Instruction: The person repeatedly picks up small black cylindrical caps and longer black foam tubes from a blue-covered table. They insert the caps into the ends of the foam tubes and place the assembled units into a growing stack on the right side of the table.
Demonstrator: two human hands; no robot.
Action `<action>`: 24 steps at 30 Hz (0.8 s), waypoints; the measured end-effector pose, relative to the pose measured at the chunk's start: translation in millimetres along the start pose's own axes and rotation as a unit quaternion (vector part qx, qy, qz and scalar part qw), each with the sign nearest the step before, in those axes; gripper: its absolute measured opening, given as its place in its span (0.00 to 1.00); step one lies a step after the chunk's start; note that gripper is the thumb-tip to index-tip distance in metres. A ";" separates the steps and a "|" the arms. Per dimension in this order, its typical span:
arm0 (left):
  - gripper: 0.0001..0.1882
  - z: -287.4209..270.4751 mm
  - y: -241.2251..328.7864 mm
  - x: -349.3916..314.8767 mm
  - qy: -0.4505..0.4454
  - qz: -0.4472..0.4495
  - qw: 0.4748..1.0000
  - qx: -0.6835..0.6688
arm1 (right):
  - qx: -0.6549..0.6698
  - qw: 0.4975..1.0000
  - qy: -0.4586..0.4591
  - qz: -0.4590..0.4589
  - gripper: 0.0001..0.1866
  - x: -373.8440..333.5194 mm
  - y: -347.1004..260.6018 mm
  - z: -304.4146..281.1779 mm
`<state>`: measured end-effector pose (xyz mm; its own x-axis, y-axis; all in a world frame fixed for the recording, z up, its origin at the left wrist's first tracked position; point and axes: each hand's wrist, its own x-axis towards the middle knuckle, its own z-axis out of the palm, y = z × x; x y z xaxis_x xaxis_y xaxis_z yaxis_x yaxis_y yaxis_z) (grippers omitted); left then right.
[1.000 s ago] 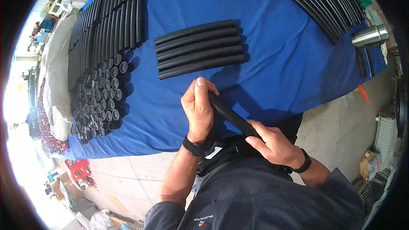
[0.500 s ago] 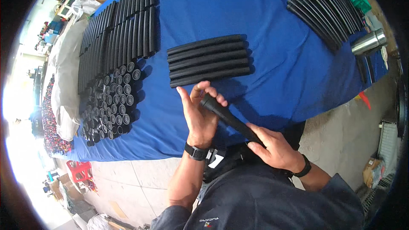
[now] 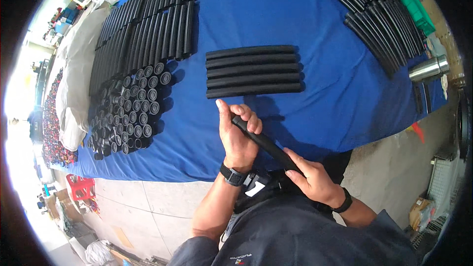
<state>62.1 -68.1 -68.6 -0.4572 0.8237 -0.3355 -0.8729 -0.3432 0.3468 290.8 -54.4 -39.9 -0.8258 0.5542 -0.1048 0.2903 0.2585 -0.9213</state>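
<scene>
A black tube (image 3: 270, 147) slants in front of my body, its upper left end thicker, like a fitted cap. My left hand (image 3: 239, 138) closes around that thicker end, thumb pointing up. Lower down on the right, my right hand (image 3: 315, 180) grips the tube's other end, which the palm hides. Just beyond my left hand, several similar black tubes (image 3: 253, 72) lie side by side on a blue cloth (image 3: 246, 10). To the left stands a cluster of round black caps (image 3: 133, 113) with ringed tops.
Rows of black tubes (image 3: 148, 24) cover the far left of the table. More thin black tubes (image 3: 384, 29) lie at the far right, near a green bin (image 3: 409, 0) and a metal cylinder (image 3: 428, 69). A red stool (image 3: 80, 187) stands on the floor at left.
My left fingers have curled from loosely resting by the capped end to wrapped around it. The right hand keeps its hold. The view has shifted slightly.
</scene>
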 end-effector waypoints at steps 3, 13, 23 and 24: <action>0.27 2.0 0.0 -1.3 0.003 -0.003 1.000 0.013 | -0.032 0.996 0.046 -0.065 0.30 -0.5 4.1 6.9; 0.26 2.1 5.0 0.2 0.019 -0.025 0.999 -0.037 | -0.092 0.993 0.053 -0.061 0.35 -6.6 6.4 6.1; 0.15 8.7 14.0 -4.5 -0.139 0.097 0.875 0.454 | 0.233 0.953 -0.104 0.167 0.27 -10.3 -7.7 -39.7; 0.14 8.9 19.4 -1.2 -0.131 0.068 0.869 0.473 | 0.243 0.943 -0.115 0.194 0.27 -10.5 -8.1 -43.0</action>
<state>47.3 -71.8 -53.7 -0.3821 0.9217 -0.0672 -0.2262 -0.0228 0.9738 317.9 -28.3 -15.2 -0.8022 0.3308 -0.4971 0.3829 -0.3538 -0.8534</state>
